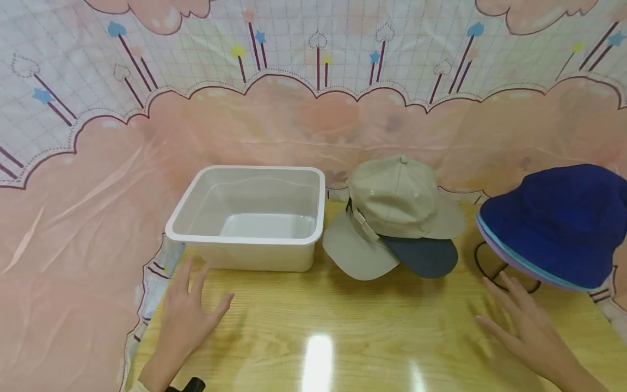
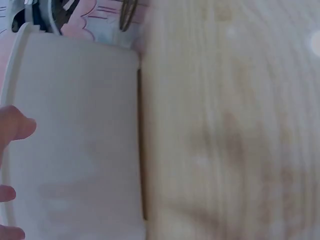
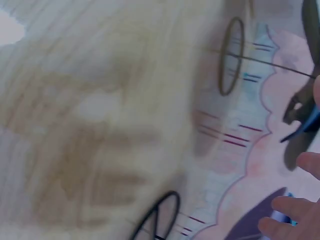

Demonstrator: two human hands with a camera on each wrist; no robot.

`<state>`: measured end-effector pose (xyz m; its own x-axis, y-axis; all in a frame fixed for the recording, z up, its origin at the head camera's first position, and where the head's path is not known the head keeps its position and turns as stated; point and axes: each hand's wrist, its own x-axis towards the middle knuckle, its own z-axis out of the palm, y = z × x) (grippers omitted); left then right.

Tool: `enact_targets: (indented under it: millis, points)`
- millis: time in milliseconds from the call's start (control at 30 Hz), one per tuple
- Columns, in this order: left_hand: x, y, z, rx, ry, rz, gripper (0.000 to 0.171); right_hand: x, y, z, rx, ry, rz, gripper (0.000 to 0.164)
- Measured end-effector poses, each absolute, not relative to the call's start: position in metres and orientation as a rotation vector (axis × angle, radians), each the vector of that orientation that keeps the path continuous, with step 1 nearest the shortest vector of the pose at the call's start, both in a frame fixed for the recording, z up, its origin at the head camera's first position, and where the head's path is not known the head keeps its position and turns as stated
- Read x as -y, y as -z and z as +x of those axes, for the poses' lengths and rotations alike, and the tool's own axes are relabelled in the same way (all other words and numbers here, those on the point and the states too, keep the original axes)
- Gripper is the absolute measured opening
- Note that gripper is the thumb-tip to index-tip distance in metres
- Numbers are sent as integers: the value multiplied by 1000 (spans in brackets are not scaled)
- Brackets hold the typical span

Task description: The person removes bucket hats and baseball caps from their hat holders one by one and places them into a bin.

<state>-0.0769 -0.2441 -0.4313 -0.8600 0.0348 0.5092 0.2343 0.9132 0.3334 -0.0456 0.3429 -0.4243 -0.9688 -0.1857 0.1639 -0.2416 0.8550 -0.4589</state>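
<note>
My left hand (image 1: 188, 316) hovers with spread fingers before the near left corner of a white plastic bin (image 1: 254, 256). In the left wrist view its fingers (image 2: 15, 125) appear beside the bin's wall (image 2: 80, 125). My right hand (image 1: 531, 332), fingers extended, is just in front of stacked bucket hats: a navy one (image 1: 563, 223) on top, light blue and lavender brims below. The right wrist view shows its fingertips (image 3: 285, 205) near a purple brim (image 3: 250, 217). Neither hand holds anything. Between the hands, beyond them, sits a group of baseball caps, a beige one (image 1: 392, 196) uppermost.
Under the bucket hats is a black wire stand with a round base (image 1: 482, 272). A light grey brim (image 1: 360, 253) and a dark grey brim (image 1: 426, 258) jut out beneath the beige cap. The wooden table (image 1: 362, 326) reflects light; a patterned cloth (image 1: 274, 120) hangs behind.
</note>
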Motion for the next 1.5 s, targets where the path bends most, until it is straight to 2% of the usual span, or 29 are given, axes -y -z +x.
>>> enact_targets:
  millis: [300, 633, 1067, 1333, 1500]
  points:
    - [252, 410, -85, 2458, 624, -180, 73, -344, 401, -40, 2864, -700, 268, 75]
    - [260, 383, -94, 2394, 756, -80, 72, -345, 374, -42, 2697, -686, 334, 73]
    - [280, 364, -121, 2363, 859, -182, 70, -364, 347, -69, 2507, -528, 415, 65]
    - [291, 360, -139, 2473, 888, -189, 66, -376, 331, -85, 2464, -424, 383, 67]
    - [295, 360, -151, 2533, 893, -198, 67, -385, 319, -100, 2429, -310, 403, 85]
